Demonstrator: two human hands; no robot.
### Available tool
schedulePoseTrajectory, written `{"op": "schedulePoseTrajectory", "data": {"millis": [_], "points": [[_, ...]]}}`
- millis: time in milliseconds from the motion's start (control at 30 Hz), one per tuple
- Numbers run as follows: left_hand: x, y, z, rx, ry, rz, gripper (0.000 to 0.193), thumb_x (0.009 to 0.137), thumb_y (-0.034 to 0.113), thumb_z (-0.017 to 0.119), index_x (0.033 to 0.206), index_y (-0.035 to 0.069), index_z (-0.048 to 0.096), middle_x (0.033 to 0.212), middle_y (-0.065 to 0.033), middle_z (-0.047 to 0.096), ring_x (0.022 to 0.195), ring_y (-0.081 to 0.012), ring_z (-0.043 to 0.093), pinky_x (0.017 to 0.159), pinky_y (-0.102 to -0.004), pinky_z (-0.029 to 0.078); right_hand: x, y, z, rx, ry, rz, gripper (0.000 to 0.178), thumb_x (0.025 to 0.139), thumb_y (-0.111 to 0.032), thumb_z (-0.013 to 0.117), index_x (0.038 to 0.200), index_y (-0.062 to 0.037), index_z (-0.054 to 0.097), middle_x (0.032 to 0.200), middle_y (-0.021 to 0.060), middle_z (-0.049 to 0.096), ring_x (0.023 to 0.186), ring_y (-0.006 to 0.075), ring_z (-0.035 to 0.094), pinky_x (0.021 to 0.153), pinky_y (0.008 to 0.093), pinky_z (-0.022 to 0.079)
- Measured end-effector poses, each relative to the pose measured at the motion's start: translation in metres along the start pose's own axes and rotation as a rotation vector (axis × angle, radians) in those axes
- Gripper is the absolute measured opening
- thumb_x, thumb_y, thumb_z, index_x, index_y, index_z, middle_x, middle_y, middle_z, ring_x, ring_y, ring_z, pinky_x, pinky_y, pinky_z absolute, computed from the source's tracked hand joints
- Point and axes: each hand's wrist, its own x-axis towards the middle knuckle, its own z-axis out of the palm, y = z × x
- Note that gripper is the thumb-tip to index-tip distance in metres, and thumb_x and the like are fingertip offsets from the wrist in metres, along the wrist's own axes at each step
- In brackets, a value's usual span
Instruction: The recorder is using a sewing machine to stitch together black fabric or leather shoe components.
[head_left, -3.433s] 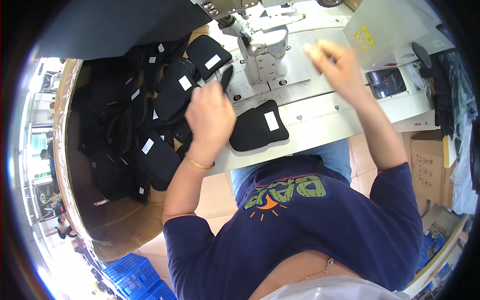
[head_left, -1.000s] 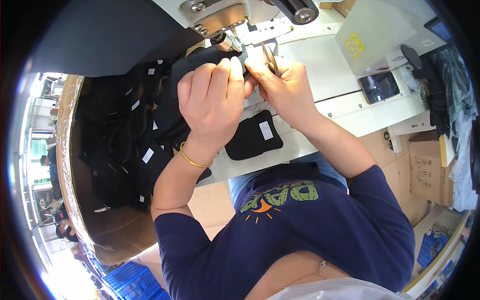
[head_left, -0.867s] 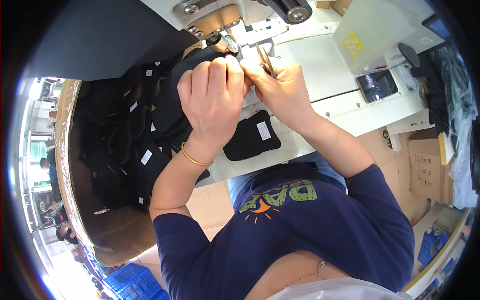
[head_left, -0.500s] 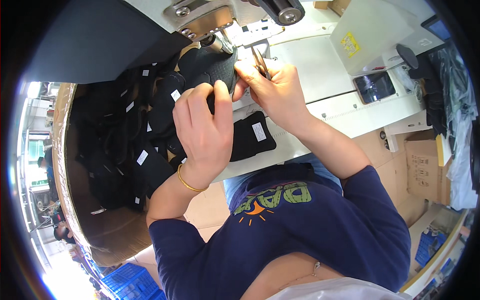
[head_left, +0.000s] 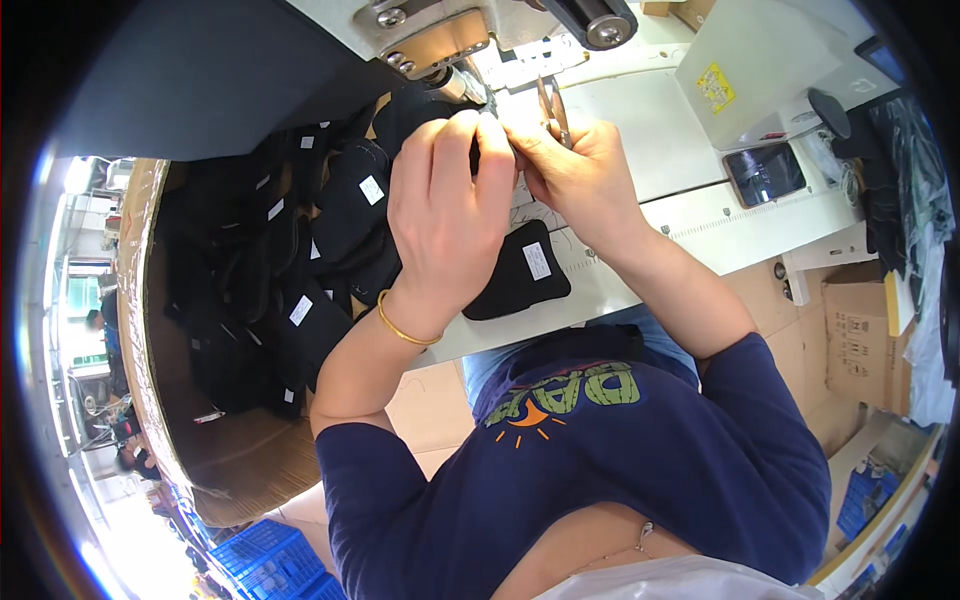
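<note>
Just below the sewing machine's needle area (head_left: pixel 462 86), both of my hands pinch a black fabric piece (head_left: pixel 475 155), which my fingers mostly hide. My left hand (head_left: pixel 450 215) is closed on it, knuckles up. The thumb and forefinger of my right hand (head_left: pixel 585 185) meet at its right edge. Small scissors (head_left: pixel 553 108) are also tucked in that right hand, blades pointing away from me. Below the hands, a flat black pouch-like piece (head_left: pixel 515 285) with a white label lies on the table edge.
To the left, a large cardboard box (head_left: pixel 215 490) holds a heap of black labelled pieces (head_left: pixel 345 205). A phone (head_left: pixel 765 175) lies on the white machine table (head_left: pixel 690 225) at right. Blue crates (head_left: pixel 265 555) stand at lower left, and a carton (head_left: pixel 860 335) at right.
My left hand has moved right and up, closer to the right hand, and now covers most of the fabric piece. The whole view has shifted slightly; the scissors stay in my right hand.
</note>
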Motion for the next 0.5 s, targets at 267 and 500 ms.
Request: {"op": "schedulePoseTrajectory", "data": {"millis": [267,500], "points": [[-0.013,-0.001,0.003,-0.084,0.113,0.082,0.029,0.073,0.005,0.069,0.101,-0.001,0.064,0.103,-0.0153,0.062,0.095,-0.0309,0.061,0.082,-0.0363,0.052,-0.001,0.001,-0.001,0.017,-0.03,0.002,0.035,0.094,-0.02,0.06,0.064,-0.0015,0.064,0.052,0.0002,0.056,0.047,0.0017,0.041,0.042,0.0214,0.029],[-0.022,0.0,-0.002,0.042,0.14,0.032,0.033,0.072,0.001,0.071,0.105,0.003,0.066,0.104,-0.0096,0.062,0.096,-0.026,0.056,0.083,-0.0377,0.042,-0.004,0.011,-0.008,0.129,-0.104,0.017,0.024,0.101,-0.02,0.052,0.089,-0.0013,0.06,0.071,0.0044,0.064,0.054,0.0058,0.054,0.048,0.0202,0.042]]}}
